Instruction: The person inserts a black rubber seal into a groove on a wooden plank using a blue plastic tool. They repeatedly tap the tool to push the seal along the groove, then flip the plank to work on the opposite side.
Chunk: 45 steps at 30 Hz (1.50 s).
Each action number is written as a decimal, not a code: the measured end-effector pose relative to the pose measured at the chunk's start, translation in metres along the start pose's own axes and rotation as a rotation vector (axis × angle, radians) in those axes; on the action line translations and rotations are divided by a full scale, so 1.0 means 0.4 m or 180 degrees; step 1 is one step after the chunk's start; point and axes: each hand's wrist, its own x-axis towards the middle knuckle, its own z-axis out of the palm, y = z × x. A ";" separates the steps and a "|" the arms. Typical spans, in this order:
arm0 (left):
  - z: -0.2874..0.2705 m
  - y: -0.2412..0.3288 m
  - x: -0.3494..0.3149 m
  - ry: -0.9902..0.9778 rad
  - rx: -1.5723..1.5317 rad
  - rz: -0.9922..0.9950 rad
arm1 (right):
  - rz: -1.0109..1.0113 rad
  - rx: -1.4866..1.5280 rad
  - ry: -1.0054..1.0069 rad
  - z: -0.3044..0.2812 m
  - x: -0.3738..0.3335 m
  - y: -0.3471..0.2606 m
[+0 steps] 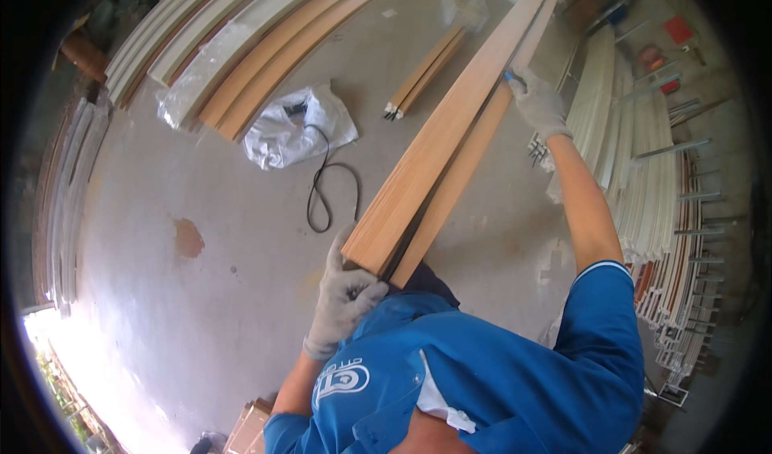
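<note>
A long wood-grain profile [434,152] runs from my waist to the far right, with a dark lengthwise gap between its broad left face and a narrower strip [466,188]. At its near end my left hand [342,293], in a pale work glove, has its fingers curled around the left corner. My right arm is stretched forward. The gloved right hand [539,102] lies against the strip's right edge, farther along the profile. A small blue thing [509,77] shows at its fingertips beside the dark gap; its kind is too small to make out.
A white plastic sack [301,128] with a black cord [319,201] lies on the floor. Short wood-grain pieces [425,72] and a clear container [465,8] sit beyond. Long profiles [265,60] line the far left; racked white profiles [643,156] stand at right.
</note>
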 end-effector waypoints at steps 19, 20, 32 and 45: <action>-0.033 -0.067 0.031 -0.0517 0.0497 0.0741 | -0.0843 0.0474 0.0260 -0.052 -0.617 -0.370; -0.035 -0.073 0.034 -0.0557 0.0545 0.0792 | -0.0721 0.0458 0.0069 -0.056 -0.640 -0.378; -0.048 -0.069 0.031 -0.0746 -0.0052 0.0535 | -0.0994 0.0514 -0.0276 -0.084 -0.818 -0.459; -0.040 -0.033 -0.010 -0.0183 0.1279 0.0807 | -0.0465 0.0838 -0.0121 -0.064 -0.727 -0.429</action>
